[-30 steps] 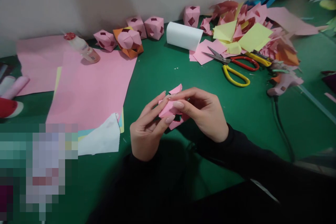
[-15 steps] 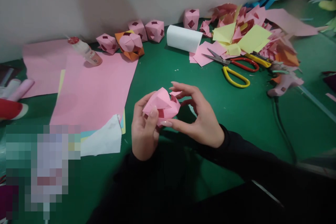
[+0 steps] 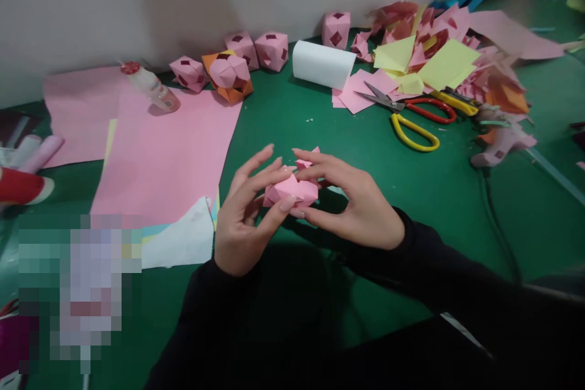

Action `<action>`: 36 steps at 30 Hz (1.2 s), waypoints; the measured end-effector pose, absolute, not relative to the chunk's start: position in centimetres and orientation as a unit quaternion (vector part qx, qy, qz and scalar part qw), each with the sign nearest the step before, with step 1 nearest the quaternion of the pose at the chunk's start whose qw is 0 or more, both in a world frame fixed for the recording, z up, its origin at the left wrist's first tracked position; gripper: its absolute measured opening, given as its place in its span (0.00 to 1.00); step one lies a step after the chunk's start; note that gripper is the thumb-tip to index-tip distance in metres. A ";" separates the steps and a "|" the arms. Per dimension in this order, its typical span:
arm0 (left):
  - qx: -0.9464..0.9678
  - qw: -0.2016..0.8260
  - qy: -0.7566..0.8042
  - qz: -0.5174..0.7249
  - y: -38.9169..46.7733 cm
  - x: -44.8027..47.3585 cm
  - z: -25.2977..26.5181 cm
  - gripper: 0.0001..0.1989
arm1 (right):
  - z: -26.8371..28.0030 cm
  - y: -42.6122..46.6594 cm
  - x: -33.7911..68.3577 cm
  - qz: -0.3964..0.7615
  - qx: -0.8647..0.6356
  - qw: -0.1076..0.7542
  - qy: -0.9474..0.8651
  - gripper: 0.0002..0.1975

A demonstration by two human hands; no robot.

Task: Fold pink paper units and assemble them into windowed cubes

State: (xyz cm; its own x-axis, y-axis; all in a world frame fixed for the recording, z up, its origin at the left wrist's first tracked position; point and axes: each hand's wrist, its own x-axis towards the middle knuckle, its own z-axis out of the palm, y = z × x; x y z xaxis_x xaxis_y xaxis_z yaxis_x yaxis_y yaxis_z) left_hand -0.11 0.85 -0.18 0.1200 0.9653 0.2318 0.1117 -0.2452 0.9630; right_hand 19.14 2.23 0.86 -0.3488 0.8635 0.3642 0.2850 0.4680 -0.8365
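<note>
A folded pink paper piece (image 3: 292, 189) is held between both hands above the green table (image 3: 274, 109). My left hand (image 3: 244, 213) grips its left side, the thumb on the near face and some fingers on top, the index finger raised off it. From the right, my right hand (image 3: 351, 201) pinches the piece, thumb at its lower edge and fingers over the top. A pointed pink flap sticks up behind the right fingers. The far side of the piece is hidden by my fingers.
Finished-looking pink paper shapes (image 3: 272, 50) stand along the wall. Scissors (image 3: 402, 106) lie open near paper scraps (image 3: 448, 67). A glue gun (image 3: 500, 143) with a cable is at right. Pink sheets (image 3: 169, 152), a small bottle (image 3: 150, 88) and a white roll (image 3: 323, 65) are around.
My left hand has shifted its grip from underneath to the left side and top, fingers more spread. The paper piece has been turned and sits slightly further right.
</note>
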 end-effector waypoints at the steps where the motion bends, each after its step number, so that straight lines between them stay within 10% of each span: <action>1: 0.611 0.433 0.440 0.496 0.8 -0.1 0.0 0.17 | 1.0 2.3 19.2 0.349 -0.382 0.419 -0.746 0.15; 36: 0.589 0.437 0.442 0.517 0.7 0.3 0.6 0.12 | 1.9 3.6 21.5 0.402 -0.326 0.333 -0.788 0.18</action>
State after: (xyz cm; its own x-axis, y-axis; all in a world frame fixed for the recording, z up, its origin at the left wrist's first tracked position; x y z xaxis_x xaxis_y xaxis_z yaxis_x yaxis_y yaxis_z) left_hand 0.29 0.70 0.57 0.0759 0.9719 0.2227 0.0691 -0.2279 0.9712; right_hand 21.48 3.61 1.87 -0.5659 0.7816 0.2624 0.2470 0.4643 -0.8505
